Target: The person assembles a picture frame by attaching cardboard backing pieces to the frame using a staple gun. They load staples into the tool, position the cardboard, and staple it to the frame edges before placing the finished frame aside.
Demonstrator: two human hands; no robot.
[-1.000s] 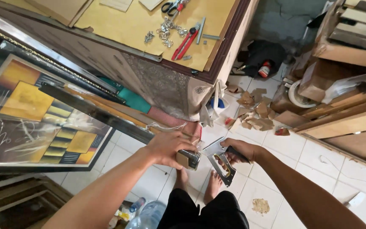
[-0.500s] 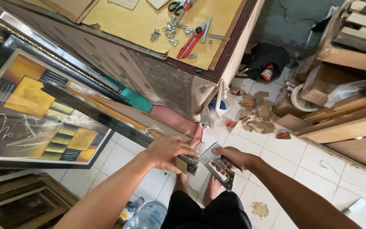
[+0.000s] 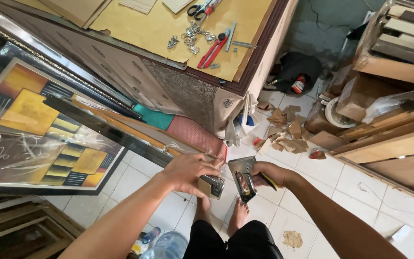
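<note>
**Staple gun open in both hands, lower centre of frame**

Right hand (image 3: 270,173) is wrapped around the staple gun (image 3: 243,178), lower centre of frame, held over the tiled floor (image 3: 384,192). The gun's metal body is tipped up and its underside channel looks open toward the camera. Left hand (image 3: 188,169) is just left of it, fingers closed on a small metallic block (image 3: 211,186), probably the gun's magazine or a staple strip; can't tell which. The two parts sit just beside each other; contact not clear.

Handling, my read: the gun is rigid steel, moderately heavy, with a sprung lever. Grip it by the body and handle, away from the nose. The small piece is light and smooth and could slip, so pinch it by its long sides.

Further out: a long dark frame moulding (image 3: 120,132) runs diagonally from the left toward the left hand. A framed abstract picture (image 3: 34,134) in yellow and black leans at far left. At top of frame, a worktop (image 3: 140,29) covered in brown paper carries red pliers (image 3: 212,50), scissors (image 3: 200,8) and small metal hangers (image 3: 190,36). Cardboard scraps (image 3: 286,132) lie on the floor right of centre, timber lengths (image 3: 389,139) at far right. Bare feet (image 3: 238,216) at bottom.
</note>
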